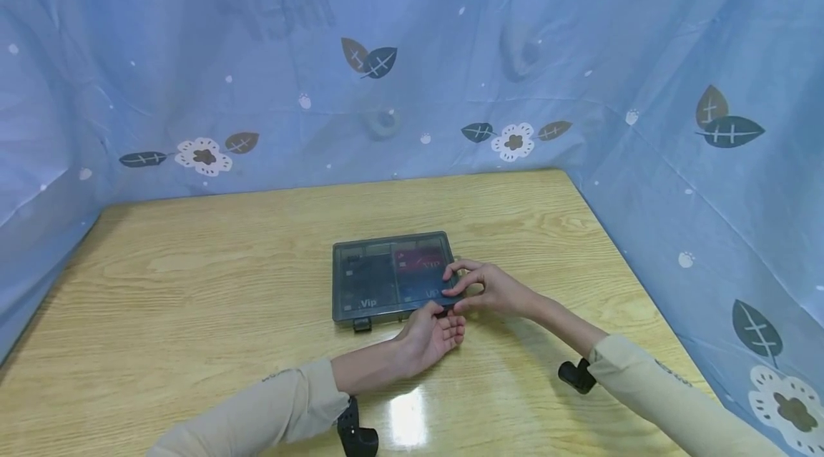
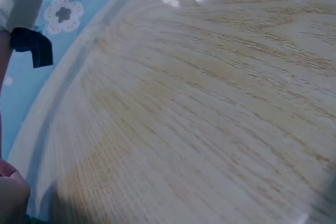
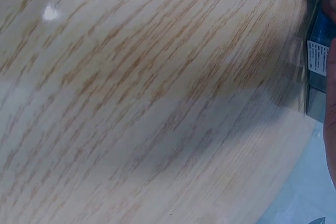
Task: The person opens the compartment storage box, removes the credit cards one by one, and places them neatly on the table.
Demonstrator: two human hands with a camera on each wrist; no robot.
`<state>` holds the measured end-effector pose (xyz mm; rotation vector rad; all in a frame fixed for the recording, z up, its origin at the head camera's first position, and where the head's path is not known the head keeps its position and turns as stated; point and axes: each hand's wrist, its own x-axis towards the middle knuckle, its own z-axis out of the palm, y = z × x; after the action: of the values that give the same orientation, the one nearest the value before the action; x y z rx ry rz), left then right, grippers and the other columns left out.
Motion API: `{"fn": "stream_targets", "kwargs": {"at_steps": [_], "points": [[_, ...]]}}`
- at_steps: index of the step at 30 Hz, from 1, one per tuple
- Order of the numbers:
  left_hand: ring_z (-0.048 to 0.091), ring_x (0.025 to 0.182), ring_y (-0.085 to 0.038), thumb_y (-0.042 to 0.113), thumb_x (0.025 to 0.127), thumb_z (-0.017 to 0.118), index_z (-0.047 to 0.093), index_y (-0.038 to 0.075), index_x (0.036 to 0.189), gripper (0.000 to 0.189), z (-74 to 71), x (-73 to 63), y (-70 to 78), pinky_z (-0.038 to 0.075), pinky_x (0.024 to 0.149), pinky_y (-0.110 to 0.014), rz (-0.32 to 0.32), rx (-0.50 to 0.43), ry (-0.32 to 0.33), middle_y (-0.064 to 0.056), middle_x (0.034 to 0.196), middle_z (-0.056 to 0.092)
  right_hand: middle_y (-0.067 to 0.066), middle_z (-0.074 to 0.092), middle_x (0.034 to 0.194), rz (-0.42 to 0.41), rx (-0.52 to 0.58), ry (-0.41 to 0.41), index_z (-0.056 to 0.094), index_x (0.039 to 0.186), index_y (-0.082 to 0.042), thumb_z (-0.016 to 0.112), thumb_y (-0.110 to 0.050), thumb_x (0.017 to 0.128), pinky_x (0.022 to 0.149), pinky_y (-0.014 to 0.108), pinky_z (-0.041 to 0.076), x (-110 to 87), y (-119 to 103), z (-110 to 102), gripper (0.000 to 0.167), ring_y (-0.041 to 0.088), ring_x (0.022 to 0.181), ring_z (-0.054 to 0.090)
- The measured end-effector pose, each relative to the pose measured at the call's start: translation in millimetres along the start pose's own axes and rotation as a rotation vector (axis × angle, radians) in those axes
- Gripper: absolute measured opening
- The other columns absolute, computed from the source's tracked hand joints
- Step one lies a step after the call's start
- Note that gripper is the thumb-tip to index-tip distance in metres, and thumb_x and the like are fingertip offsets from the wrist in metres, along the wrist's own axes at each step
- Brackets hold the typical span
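A flat, see-through dark plastic case (image 1: 367, 282) lies closed on the wooden table, with red, blue and black cards marked VIP under its lid. A black latch (image 1: 363, 325) sticks out at the left of its front edge. At the front right corner, my left hand (image 1: 428, 342) touches the front edge with its thumb, its other fingers loosely bent in front. My right hand (image 1: 492, 289) curves over that same corner, fingertips on the lid and thumb at the front edge. A white barcode label (image 3: 317, 57) shows on the case in the right wrist view.
The wooden table (image 1: 212, 285) has its far edge against a blue patterned cloth (image 1: 425, 106), which also runs along both sides. Black camera mounts (image 1: 357, 432) sit on both wrists, below the pale sleeves.
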<state>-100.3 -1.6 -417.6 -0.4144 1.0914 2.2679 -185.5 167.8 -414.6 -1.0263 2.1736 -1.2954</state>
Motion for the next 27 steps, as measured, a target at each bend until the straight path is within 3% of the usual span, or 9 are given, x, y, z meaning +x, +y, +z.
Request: {"fn": "stream_targets", "kwargs": {"at_steps": [6,10,16,20,24,27], "points": [[0.046,0.085,-0.017,0.011,0.099,0.018,0.04,0.003,0.097,0.023,3.9,-0.8,3.7,0.042,0.079,-0.026,-0.022,0.026,0.022,-0.007,0.091,0.048,0.017,0.055,0.123,-0.024,-0.045,0.001,0.073,0.106,-0.001,0.075,-0.005,0.08,0.089,0.03,0.049,1.5,0.2,-0.7,0.026,0.035,0.122,0.047],[0.046,0.081,-0.018,0.008,0.097,0.021,0.04,0.001,0.096,0.02,10.5,-0.7,1.2,0.043,0.076,-0.028,-0.01,-0.002,0.111,-0.008,0.088,0.048,0.016,0.055,0.122,-0.029,-0.045,0.001,0.073,0.105,-0.001,0.075,-0.004,0.08,0.086,0.032,0.051,1.0,0.5,-0.5,0.025,0.035,0.12,0.048],[0.045,0.07,-0.017,0.0,0.089,0.024,0.04,0.002,0.092,0.017,13.9,-0.1,-4.5,0.044,0.066,-0.025,0.034,0.089,0.22,-0.005,0.075,0.046,0.017,0.055,0.121,-0.026,-0.034,-0.001,0.073,0.104,0.001,0.074,-0.002,0.081,0.078,0.033,0.055,1.1,-1.4,-0.3,0.024,0.036,0.118,0.048],[0.048,0.072,-0.016,-0.001,0.095,0.024,0.043,-0.004,0.099,0.019,10.3,-3.7,-4.7,0.047,0.07,-0.025,0.025,0.148,0.191,-0.005,0.08,0.048,0.016,0.054,0.12,-0.013,-0.032,-0.009,0.073,0.105,0.002,0.073,-0.001,0.081,0.078,0.031,0.055,1.2,-3.1,-0.3,0.024,0.035,0.117,0.049],[0.055,0.076,-0.013,0.001,0.102,0.027,0.044,-0.014,0.116,0.027,-0.5,-11.8,-2.1,0.05,0.081,-0.029,-0.038,0.26,0.11,-0.007,0.088,0.054,0.016,0.053,0.12,-0.009,-0.027,-0.008,0.072,0.105,0.003,0.072,0.001,0.081,0.076,0.029,0.055,0.2,-3.4,0.3,0.024,0.035,0.115,0.05],[0.058,0.076,-0.01,0.004,0.104,0.031,0.043,-0.016,0.125,0.031,-11.5,-19.1,1.5,0.051,0.082,-0.028,-0.096,0.308,0.048,-0.006,0.091,0.058,0.016,0.053,0.12,-0.012,-0.017,0.001,0.072,0.105,0.003,0.072,0.002,0.081,0.075,0.029,0.056,-0.6,-3.3,2.1,0.024,0.036,0.116,0.05]]}}
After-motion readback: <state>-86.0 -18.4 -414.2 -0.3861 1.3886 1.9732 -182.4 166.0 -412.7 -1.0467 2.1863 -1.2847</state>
